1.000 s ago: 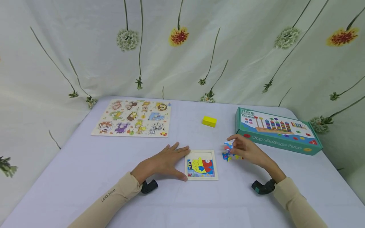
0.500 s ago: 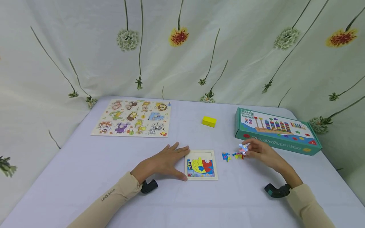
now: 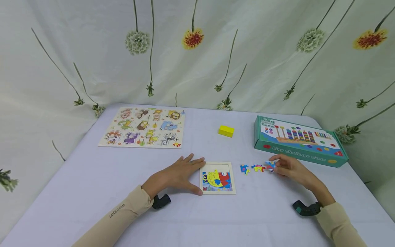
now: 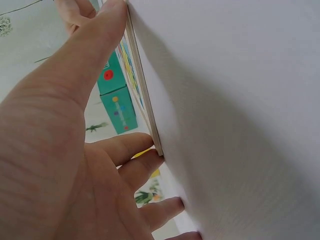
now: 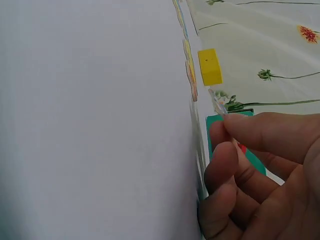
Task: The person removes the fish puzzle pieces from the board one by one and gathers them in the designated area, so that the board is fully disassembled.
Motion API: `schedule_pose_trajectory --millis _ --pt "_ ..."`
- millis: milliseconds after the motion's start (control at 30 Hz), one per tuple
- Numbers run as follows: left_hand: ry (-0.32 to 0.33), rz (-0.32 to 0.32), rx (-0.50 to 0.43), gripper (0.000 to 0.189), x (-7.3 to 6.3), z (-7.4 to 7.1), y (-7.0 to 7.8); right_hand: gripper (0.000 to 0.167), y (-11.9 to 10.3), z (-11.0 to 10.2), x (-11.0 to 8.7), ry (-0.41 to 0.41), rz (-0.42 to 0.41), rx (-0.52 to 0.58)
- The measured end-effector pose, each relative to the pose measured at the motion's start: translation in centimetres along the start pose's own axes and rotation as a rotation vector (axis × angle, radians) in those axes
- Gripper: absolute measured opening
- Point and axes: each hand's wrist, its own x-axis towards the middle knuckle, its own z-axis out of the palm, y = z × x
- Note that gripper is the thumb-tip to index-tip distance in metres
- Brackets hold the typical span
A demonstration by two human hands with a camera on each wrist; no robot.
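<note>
My left hand (image 3: 177,176) lies spread on the table, its thumb and index finger touching the left side of a square puzzle frame (image 3: 232,178). The frame's lower part is filled with yellow, red and blue fish pieces (image 3: 217,180); its top strip shows bare wood. My right hand (image 3: 291,168) pinches a blue and red puzzle piece (image 3: 270,165) between thumb and finger, just right of two loose pieces. These are a blue and yellow puzzle piece (image 3: 244,169) and a yellow and red puzzle piece (image 3: 258,168). In the right wrist view the held piece (image 5: 218,102) appears edge-on.
A board of animal pictures (image 3: 145,128) lies at the back left. A yellow block (image 3: 226,131) sits behind the frame. The green Ring Challenge Game box (image 3: 302,140) stands at the right, close behind my right hand. A flowered cloth (image 3: 197,68) hangs behind the table.
My right hand has moved right with the pinched puzzle piece, from above the loose pieces to beside them, and lowered it. My left hand and the frame stay put.
</note>
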Motion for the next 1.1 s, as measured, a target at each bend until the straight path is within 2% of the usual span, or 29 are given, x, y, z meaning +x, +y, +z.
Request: schedule_pose_trajectory --millis 167,333,667,1100 --pt "-0.001 -0.002 -0.002 0.100 -0.04 -0.08 0.02 0.033 0.13 -0.11 -0.03 0.011 0.016 -0.035" --pt "-0.001 -0.004 0.004 0.100 -0.06 -0.14 0.10 0.035 0.27 -0.12 0.00 -0.005 0.024 -0.001" --pt "-0.002 0.003 -0.005 0.101 -0.19 -0.14 0.17 0.032 0.36 -0.07 0.30 -0.049 0.000 -0.024" --pt "-0.009 -0.004 0.011 0.100 -0.09 -0.10 0.14 0.031 0.18 0.11 0.42 -0.038 0.001 -0.074"
